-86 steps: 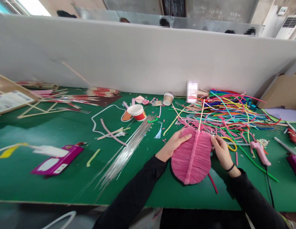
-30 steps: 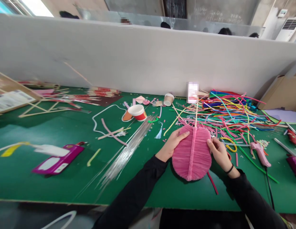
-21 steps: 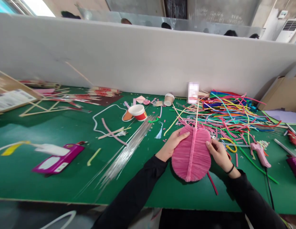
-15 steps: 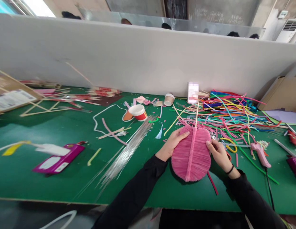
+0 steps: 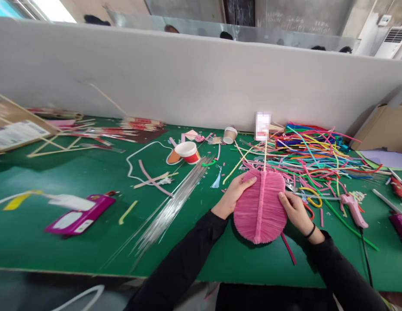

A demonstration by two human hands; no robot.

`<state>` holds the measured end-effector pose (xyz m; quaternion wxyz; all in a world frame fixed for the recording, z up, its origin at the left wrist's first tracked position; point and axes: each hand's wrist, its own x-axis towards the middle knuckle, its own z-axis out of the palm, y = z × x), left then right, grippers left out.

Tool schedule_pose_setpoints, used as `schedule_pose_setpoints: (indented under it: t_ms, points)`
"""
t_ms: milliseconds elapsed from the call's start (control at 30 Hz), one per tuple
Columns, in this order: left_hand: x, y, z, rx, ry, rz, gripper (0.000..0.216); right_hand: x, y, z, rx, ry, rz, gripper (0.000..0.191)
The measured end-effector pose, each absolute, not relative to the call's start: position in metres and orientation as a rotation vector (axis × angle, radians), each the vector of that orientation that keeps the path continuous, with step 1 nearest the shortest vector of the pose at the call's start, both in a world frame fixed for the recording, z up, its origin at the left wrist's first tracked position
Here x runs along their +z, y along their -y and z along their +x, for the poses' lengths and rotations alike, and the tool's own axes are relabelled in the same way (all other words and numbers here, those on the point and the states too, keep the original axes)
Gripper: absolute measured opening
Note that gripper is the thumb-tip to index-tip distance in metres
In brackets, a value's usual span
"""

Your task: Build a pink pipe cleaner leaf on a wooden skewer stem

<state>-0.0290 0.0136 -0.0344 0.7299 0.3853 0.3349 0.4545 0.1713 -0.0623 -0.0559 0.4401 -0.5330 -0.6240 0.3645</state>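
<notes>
A round pink fan (image 5: 272, 211), covered in pipe cleaners with a thick rib down its middle, is held between my two hands above the table. Its thin wooden stick (image 5: 265, 155) points away from me. My left hand (image 5: 235, 192) grips the upper left edge, thumb on the front face. On the right edge, my right hand (image 5: 295, 211) pinches the fan with its thumb in front; the fingers behind are hidden. Scissors with yellow handles (image 5: 309, 196) lie just beyond the right hand. A dark red pipe cleaner (image 5: 288, 249) lies below the fan's right side.
Colourful pipe cleaners (image 5: 317, 151) are heaped at the back right, near a pink glue gun (image 5: 353, 207). Thin clear sticks (image 5: 175, 211) lie left of my arm. A paper cup (image 5: 188, 152), a purple box (image 5: 81, 218) and a green table (image 5: 100, 255) are also in view.
The fan has moved very slightly away from me, and its stick has swung a little to the left. Both hands keep their hold on it.
</notes>
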Motion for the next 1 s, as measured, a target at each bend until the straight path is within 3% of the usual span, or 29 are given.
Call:
schedule_pose_setpoints:
  t_ms: [1000]
  points:
    - [-0.0362, -0.0216, -0.0359, 1.095, -0.773, 0.778, 0.045, -0.0522, 0.0623, 0.1697, 0.871, 1.585, -1.33, 0.046]
